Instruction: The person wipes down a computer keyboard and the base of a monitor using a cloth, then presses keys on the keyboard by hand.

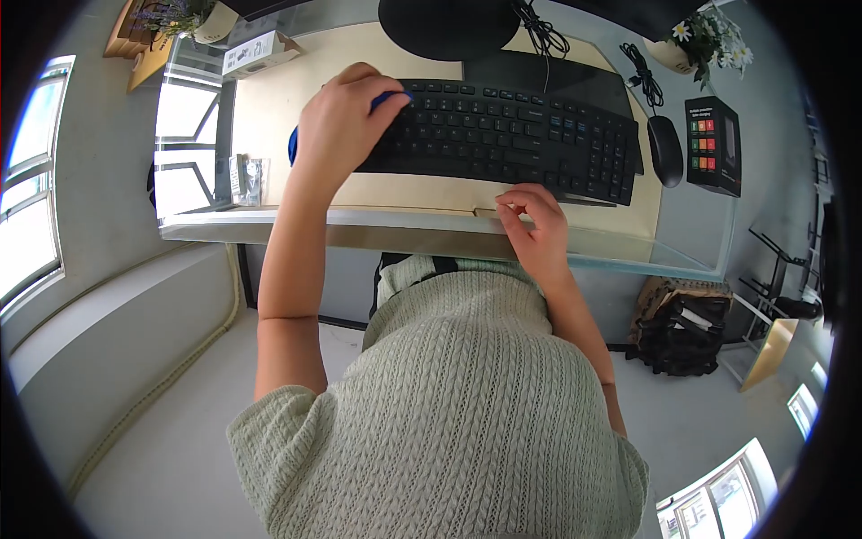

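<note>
My left hand [346, 117] is closed around a blue item [294, 144], perhaps a cloth, at the left end of the black keyboard [503, 135]. Most of this blue item lies hidden under the palm; a bit of it shows between thumb and index finger. The hand covers the keyboard's left corner. My right hand [537, 229] hovers or rests at the desk's front edge, just below the keyboard. Its fingers are loosely curled, with the thumb a little apart and nothing visible in them.
Right of the keyboard lies a black mouse [665, 151] with a bundled cable, beside a black box [714, 146]. A monitor base [449, 25] stands behind. On the left are a white box [260, 56] and a small plastic bag [250, 180]. Potted flowers [709, 45] stand at the back.
</note>
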